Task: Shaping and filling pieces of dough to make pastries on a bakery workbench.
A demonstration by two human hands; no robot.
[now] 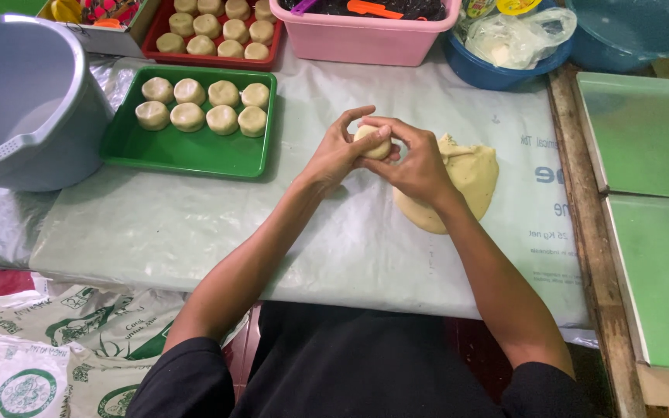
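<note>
**Dough piece being shaped between two hands, over a covered worktop**

- Worktop [195, 232]: covered in pale plastic sheeting, printed sack material at its right edge.
- Grey tub [17, 101]: far left, standing on the sheeting; inside looks bare.
- Pink basin [365, 39] and blue bowl [497, 73]: along the far edge; the bowl holds a clear bag.
- Green tray [187, 155]: left of the hands, well apart from them; eight finished rounds in two rows at its far end, near half unfilled. A red tray [210, 56] behind it is fuller.
- Dough mass [470, 182]: flattened, pale yellow, lying on the sheeting just beside and partly under the right hand.
- Left hand [334, 155] and right hand [416, 162]: raised together above the worktop, fingers curled in, thumbs on top.
- Dough ball [373, 143]: small, smooth, pinched between both hands (held clear of the sheeting, as far as can be told).

Step judged: rounding or pressing one portion into a puck. The next move likely calls for an even squeeze to match the tray's rounds, then a reach left to the open part of the green tray.
</note>
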